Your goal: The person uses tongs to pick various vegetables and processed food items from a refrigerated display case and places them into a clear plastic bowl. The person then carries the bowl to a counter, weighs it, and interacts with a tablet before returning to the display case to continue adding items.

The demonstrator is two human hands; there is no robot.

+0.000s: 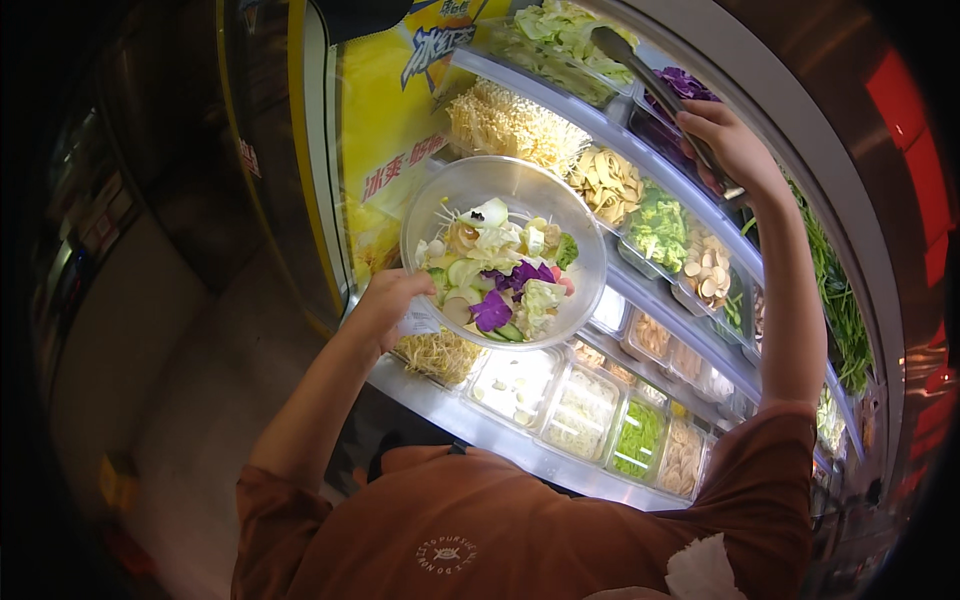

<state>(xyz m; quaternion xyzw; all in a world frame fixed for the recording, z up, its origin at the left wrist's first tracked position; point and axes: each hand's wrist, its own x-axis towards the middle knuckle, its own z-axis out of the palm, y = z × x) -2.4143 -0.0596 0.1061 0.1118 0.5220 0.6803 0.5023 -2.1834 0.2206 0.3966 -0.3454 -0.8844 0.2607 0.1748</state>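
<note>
Now: bowl (503, 255) and tongs (655, 90) at the salad trays (660, 228).
Left hand (385, 305) fingers clamp the rim; right hand (735, 150) fingers wrap the tongs. Tilted, the heaped bowl could spill.

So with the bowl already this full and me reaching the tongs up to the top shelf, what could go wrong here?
The clear bowl is heaped with cut vegetables and your left hand grips it only at the rim, so it could tip and spill onto the trays below. Your right hand holds the tongs at full stretch, so anything picked up may drop onto the lower trays on its way to the bowl.
</note>
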